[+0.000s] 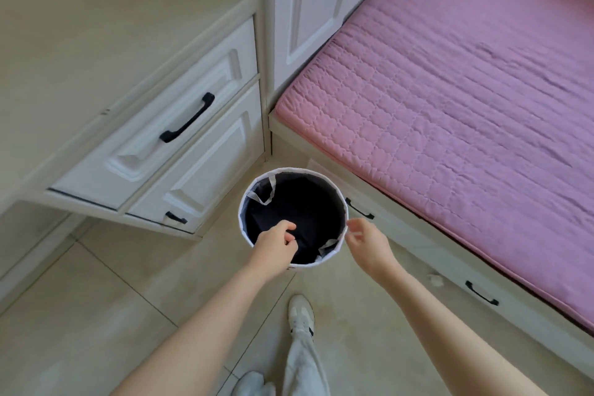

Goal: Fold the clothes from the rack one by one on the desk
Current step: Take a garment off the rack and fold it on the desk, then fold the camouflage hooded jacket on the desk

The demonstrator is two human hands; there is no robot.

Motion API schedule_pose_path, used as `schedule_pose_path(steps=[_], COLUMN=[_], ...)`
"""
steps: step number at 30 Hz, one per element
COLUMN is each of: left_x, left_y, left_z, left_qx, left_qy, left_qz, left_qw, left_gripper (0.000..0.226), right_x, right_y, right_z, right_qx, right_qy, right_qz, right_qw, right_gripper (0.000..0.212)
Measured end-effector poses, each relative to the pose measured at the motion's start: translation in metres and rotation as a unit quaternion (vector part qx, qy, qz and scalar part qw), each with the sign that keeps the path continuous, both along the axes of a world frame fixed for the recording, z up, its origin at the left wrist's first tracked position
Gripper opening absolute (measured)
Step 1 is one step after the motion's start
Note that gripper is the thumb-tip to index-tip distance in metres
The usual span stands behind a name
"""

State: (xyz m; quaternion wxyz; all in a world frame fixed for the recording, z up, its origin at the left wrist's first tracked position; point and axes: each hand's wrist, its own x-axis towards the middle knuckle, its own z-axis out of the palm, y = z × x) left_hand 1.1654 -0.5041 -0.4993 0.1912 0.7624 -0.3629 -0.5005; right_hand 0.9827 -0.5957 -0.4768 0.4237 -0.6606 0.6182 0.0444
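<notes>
A round white laundry basket (293,170) stands on the floor in the corner between the drawers and the bed. A dark garment (305,206) fills its inside. My left hand (275,244) hovers over the basket's near left rim with its fingers curled above the dark garment. Whether it pinches the cloth cannot be made out. My right hand (364,239) is just outside the right rim, fingers relaxed and holding nothing. Two grey fabric handles (266,194) hang inside the basket.
White drawers with black handles (188,117) stand on the left under a beige desk top (80,26). A bed with a pink quilted cover (450,90) fills the right side. My white shoes (300,315) stand on the beige tiled floor (96,299).
</notes>
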Motion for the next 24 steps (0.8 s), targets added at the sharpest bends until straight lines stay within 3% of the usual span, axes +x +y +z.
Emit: schedule_pose_path(steps=[6, 11, 20, 23, 24], left_x=[-0.038, -0.089, -0.221, -0.291, -0.293], left_y=[0.07, 0.128, 0.214, 0.25, 0.25], left_z=[0.1, 0.182, 0.26, 0.28, 0.281], left_qx=[-0.08, -0.103, -0.14, -0.147, -0.152], left_qy=[0.022, 0.012, 0.061, 0.074, 0.074], left_qz=[-0.009, -0.084, -0.288, -0.378, -0.377], left_qw=[0.997, 0.991, 0.946, 0.911, 0.911], left_gripper=[0.026, 0.019, 0.016, 0.015, 0.016], right_x=[-0.069, -0.136, -0.241, -0.287, -0.289], right_y=[0.107, 0.206, 0.379, 0.462, 0.465], right_z=[0.11, 0.189, 0.256, 0.273, 0.272], right_qx=[-0.08, -0.104, -0.144, -0.16, -0.156], right_qy=[-0.051, -0.072, -0.083, -0.073, -0.077], right_qz=[-0.125, -0.252, -0.439, -0.531, -0.53], right_qw=[0.988, 0.959, 0.883, 0.829, 0.83], right_gripper=[0.026, 0.024, 0.02, 0.022, 0.023])
